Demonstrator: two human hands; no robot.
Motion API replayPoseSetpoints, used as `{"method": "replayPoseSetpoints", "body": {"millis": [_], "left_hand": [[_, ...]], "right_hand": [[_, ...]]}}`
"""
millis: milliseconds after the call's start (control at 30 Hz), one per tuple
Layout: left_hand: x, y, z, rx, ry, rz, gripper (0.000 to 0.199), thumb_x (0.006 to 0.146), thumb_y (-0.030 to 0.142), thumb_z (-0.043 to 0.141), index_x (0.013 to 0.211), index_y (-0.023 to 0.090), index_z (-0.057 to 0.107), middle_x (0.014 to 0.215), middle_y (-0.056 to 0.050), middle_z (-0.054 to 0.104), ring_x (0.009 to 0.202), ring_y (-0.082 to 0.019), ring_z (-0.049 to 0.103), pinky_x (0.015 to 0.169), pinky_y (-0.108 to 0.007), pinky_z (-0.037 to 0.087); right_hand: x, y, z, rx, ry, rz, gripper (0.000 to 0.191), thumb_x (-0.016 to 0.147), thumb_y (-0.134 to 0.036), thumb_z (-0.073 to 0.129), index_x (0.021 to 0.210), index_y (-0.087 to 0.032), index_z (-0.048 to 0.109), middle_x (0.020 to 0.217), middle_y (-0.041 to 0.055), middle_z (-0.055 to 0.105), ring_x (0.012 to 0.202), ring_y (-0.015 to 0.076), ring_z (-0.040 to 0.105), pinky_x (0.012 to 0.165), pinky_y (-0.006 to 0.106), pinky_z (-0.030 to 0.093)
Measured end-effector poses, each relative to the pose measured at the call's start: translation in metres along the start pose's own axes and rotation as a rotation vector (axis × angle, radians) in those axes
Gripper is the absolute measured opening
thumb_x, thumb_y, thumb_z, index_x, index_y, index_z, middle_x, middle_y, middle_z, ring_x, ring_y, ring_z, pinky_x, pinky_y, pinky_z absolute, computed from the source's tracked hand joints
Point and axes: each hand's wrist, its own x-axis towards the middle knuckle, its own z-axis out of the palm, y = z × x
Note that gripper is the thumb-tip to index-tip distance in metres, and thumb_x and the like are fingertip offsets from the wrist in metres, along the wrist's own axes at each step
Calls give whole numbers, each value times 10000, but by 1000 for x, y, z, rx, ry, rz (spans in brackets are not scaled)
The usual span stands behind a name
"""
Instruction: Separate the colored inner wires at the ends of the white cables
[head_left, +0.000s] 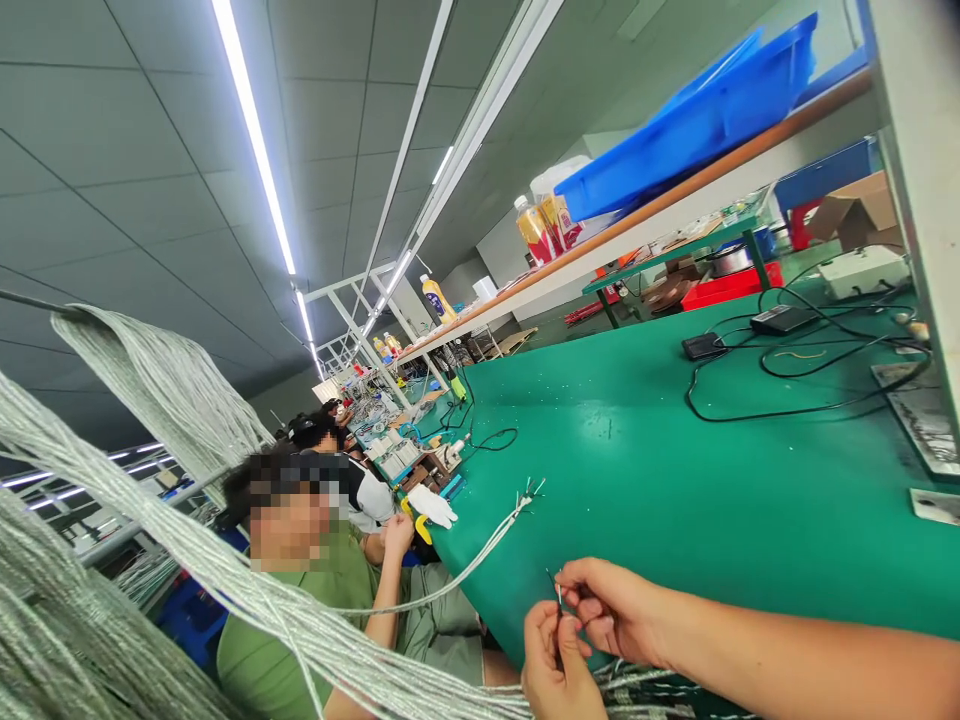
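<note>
Strip-lit ceiling panels stretch over a green-topped workbench (622, 470), and a huge bundle of silvery cables (217, 560) sweeps past its near edge, in front of a person in a green shirt (330, 590). Above, a blue tray (690, 120) sits on the shelf (637, 220); black cords (757, 412) loop towards the bench's far corner. One pale cable (491, 545) pokes over the near edge, its ends splayed. Close to that edge, the left hand (559, 670) and right hand (607, 605) meet, fingertips nearly closed, both pinching thin wires (559, 592), dark and whitish; how many, I can't quite tell. Such fine strands could slip from so small a pinch, or bend if the hands pull unevenly, and a snag in the bundle might tug them loose.
</note>
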Motion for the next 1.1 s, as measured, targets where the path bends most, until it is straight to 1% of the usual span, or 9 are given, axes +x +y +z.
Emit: {"method": "replayPoseSetpoints", "body": {"millis": [133, 300, 367, 500, 567, 667, 833, 967, 1100], "left_hand": [[-4, 12, 5, 46, 22, 24, 449, 824, 567, 619, 995, 152, 611, 784, -77, 701, 489, -128, 565, 474, -240, 463], [-12, 32, 4, 40, 93, 27, 371, 889, 497, 605, 1047, 163, 636, 913, -87, 683, 716, -161, 648, 610, -277, 559], [-15, 38, 3, 31, 119, 21, 320, 934, 431, 578, 1109, 167, 620, 1029, -78, 657, 843, -159, 645, 725, -310, 574], [-8, 51, 1, 11, 186, 14, 305, 950, 368, 572, 1182, 172, 592, 1167, -85, 610, 978, -183, 622, 837, -366, 561], [8, 62, 0, -7, 235, 26, 300, 951, 364, 570, 1187, 180, 593, 1189, -87, 603, 998, -187, 617, 853, -372, 557], [51, 85, 0, -54, 327, 68, 315, 946, 363, 578, 1197, 172, 586, 1189, -90, 602, 998, -190, 618, 851, -380, 558], [137, 125, -6, -151, 494, 136, 295, 977, 391, 506, 1144, 176, 621, 1155, -73, 624, 1018, -215, 613, 850, -388, 560], [179, 141, -12, -196, 596, 150, 262, 971, 368, 530, 1107, 166, 627, 1100, -72, 639, 953, -177, 629, 820, -354, 565], [192, 141, -15, -206, 653, 157, 292, 993, 377, 476, 1069, 150, 643, 1054, -55, 646, 943, -180, 636, 808, -337, 564]], "right_hand": [[-3, -5, -6, -79, 82, -128, 202, 794, -198, 538, 618, -179, 442, 586, -44, 393, 480, 74, 323, 443, 170, 260], [-22, -14, -10, -914, 55, -928, 168, 833, -254, 590, 694, -189, 525, 740, 7, 519, 691, 145, 433, 670, 267, 372], [-23, -11, -6, -831, 80, -865, 195, 847, -257, 564, 676, -191, 495, 695, -3, 488, 649, 136, 419, 626, 262, 356], [-12, 0, 4, -69, 67, -233, 210, 812, -226, 558, 643, -192, 438, 575, -55, 367, 463, 73, 267, 442, 200, 229], [-6, -1, 3, 97, 38, -116, 193, 808, -217, 544, 647, -191, 440, 560, -65, 349, 427, 53, 179, 405, 190, 174], [-5, -21, -8, 131, 76, -235, 240, 817, -254, 583, 649, -202, 421, 548, -84, 293, 436, 55, 137, 394, 194, 155], [-16, -53, -20, 122, 123, -465, 361, 773, -429, 715, 678, -196, 456, 568, -71, 345, 480, 69, 232, 433, 214, 222], [-17, -38, -7, -176, 108, -553, 455, 771, -614, 649, 717, -191, 490, 599, -61, 396, 503, 86, 317, 457, 235, 252], [-9, -12, 0, -529, 93, -545, 490, 802, -647, 570, 650, -197, 448, 556, -59, 382, 519, 98, 331, 488, 242, 262]]}}
